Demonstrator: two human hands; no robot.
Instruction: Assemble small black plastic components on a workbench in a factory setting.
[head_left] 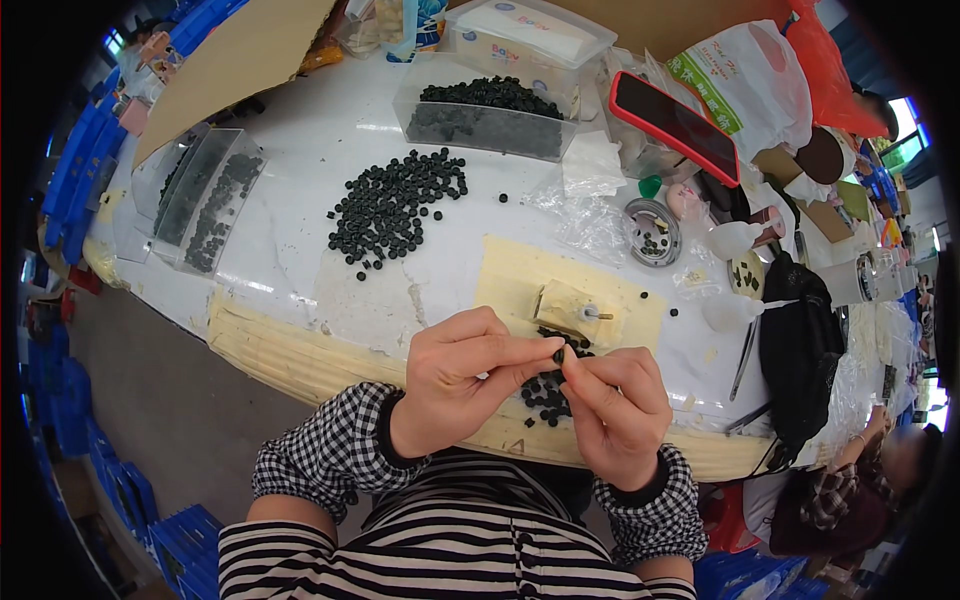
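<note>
My left hand (pixel 462 372) and my right hand (pixel 622 408) meet over the near edge of the table. Between their fingertips they pinch one small round black part (pixel 559 356); its exact kind is too small to make out. Beneath and beside the fingers lies a group of similar black parts (pixel 545 398), partly hidden by my hands. Just beyond the fingertips stands a small block wrapped in yellowish tape (pixel 562 308), with a metal pin (pixel 598 316) sticking out to the right. A larger pile of black parts (pixel 390 205) is spread to the left of centre.
A clear bin of black parts (pixel 485 130) stands at the back, another clear divided tray (pixel 205 215) at the left. Far right are a red-cased phone (pixel 675 125), a round metal tin (pixel 653 232), tweezers (pixel 744 360) and a black bag (pixel 795 350). Another person (pixel 840 490) sits at the right.
</note>
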